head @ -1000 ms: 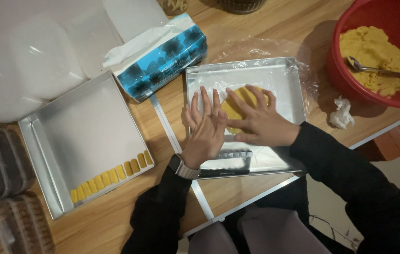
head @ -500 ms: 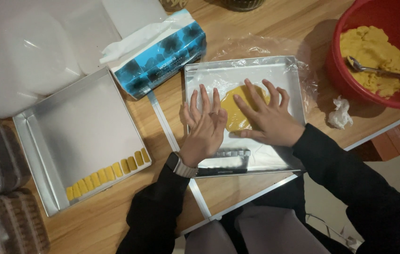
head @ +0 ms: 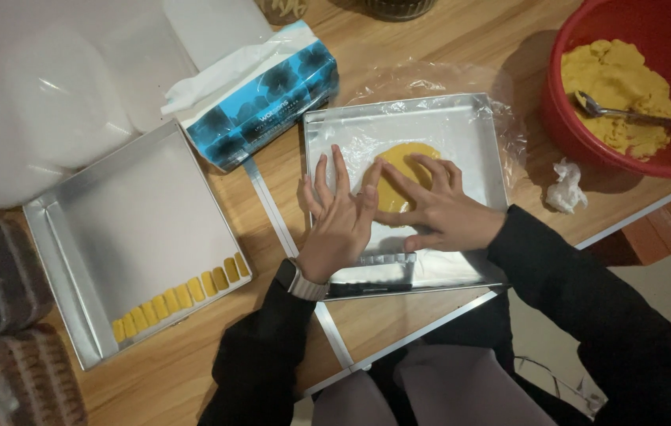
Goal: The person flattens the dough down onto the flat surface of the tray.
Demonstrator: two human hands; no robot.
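The fingers (head: pixel 334 177) of the left hand (head: pixel 339 225) are spread wide and laid flat, gripping nothing, their tips resting on the plastic film beside the left edge of a flattened patch of yellow dough (head: pixel 400 175). The right hand (head: pixel 439 211) is likewise opened out, palm down, with its fingers pressed on top of the dough; nothing is clasped in it. The dough is found near the middle of a square metal tray (head: pixel 487 142) that is lined with clear plastic film (head: pixel 367 134), and part of the dough is covered by the right hand. A black watch (head: pixel 298 278) is worn on the left wrist, and both arms are clad in dark sleeves.

At the near edge of this tray a slim dark tool (head: pixel 371 289) is seen, possibly a cutter or scraper, though the view is too dim for certainty. To the left a second metal tray (head: pixel 59 237) is set on the wooden table (head: pixel 178 371), and a single row of small yellow dough pieces (head: pixel 182 296) is lined along its near wall. Between the two trays a blue tissue box (head: pixel 260 99) is placed, with a white tissue drawn out of it. At the upper right a red bowl (head: pixel 564 118) is filled with more yellow dough, and a metal spoon (head: pixel 619 110) is laid in it. A crumpled white tissue (head: pixel 566 188) lies just below the bowl.
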